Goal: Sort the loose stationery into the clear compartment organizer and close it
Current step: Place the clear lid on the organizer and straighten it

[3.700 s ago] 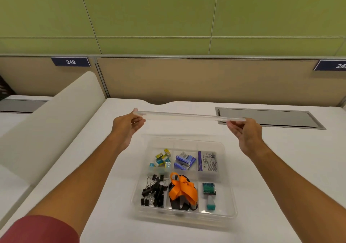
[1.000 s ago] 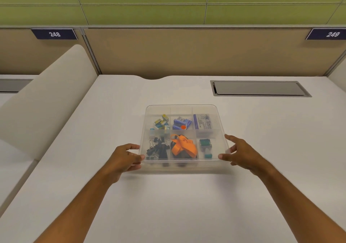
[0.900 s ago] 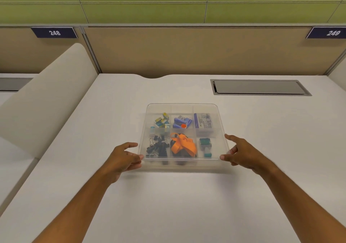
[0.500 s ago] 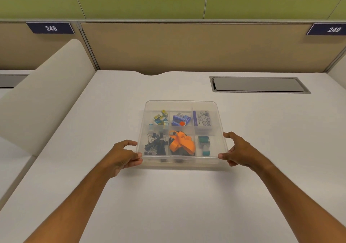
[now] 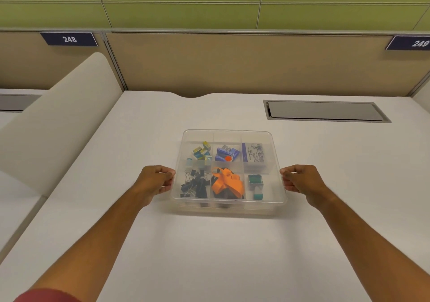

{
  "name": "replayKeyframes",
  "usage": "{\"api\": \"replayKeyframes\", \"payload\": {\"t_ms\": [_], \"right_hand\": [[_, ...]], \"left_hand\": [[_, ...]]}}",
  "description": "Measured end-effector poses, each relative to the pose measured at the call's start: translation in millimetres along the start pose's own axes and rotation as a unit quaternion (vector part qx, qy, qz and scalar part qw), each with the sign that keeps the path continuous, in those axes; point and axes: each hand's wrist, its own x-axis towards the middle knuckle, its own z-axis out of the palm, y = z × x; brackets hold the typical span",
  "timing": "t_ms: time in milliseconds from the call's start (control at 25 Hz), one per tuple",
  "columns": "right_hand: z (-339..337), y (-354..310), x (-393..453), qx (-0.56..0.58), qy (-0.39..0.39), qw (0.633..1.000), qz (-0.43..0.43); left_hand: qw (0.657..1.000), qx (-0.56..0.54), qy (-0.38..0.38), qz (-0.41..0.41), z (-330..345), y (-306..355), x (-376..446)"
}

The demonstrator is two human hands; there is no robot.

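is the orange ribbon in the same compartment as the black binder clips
No, the orange ribbon lies in the near middle compartment of the organizer, while the black binder clips sit in the near left one, a divider between them.

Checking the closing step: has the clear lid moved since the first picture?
Yes. It was held in the air toward the grey desk hatch; now the lid lies on the organizer, nearer than the hatch.

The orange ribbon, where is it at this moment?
In the head view, the orange ribbon lies in the near-row middle compartment of the clear organizer, between the black binder clips on its left and the green eraser on its right.
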Motion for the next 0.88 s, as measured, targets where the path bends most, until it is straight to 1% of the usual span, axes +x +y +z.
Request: {"api": "replayKeyframes", "payload": {"t_ms": [120,200,320,440,600,760,880], "right_hand": [[4,-3,8,0.043,-0.009,0.999,0.02],[4,-5,12,0.051,-0.017,0.998,0.026],[2,-9,17,0.024,-0.033,0.998,0.039],[0,-16,21,-0.003,-0.061,0.996,0.062],[-3,-27,28,-0.061,-0.081,0.993,0.061],[2,-33,41,-0.077,-0.057,0.995,0.018],[13,-38,54,-0.056,-0.008,0.998,0.006]], "left_hand": [[1.0,0.017,0.019,0.0,5,7,11],[0.999,0.014,0.025,-0.016,6,8,15],[0.998,0.008,0.024,-0.056,7,10,20],[0.996,0.009,0.007,-0.089,4,14,23],[0.997,0.046,0.004,-0.067,4,23,27],[0.996,0.076,-0.019,-0.048,5,37,37],[0.998,0.06,0.014,-0.023,9,48,52]]}}
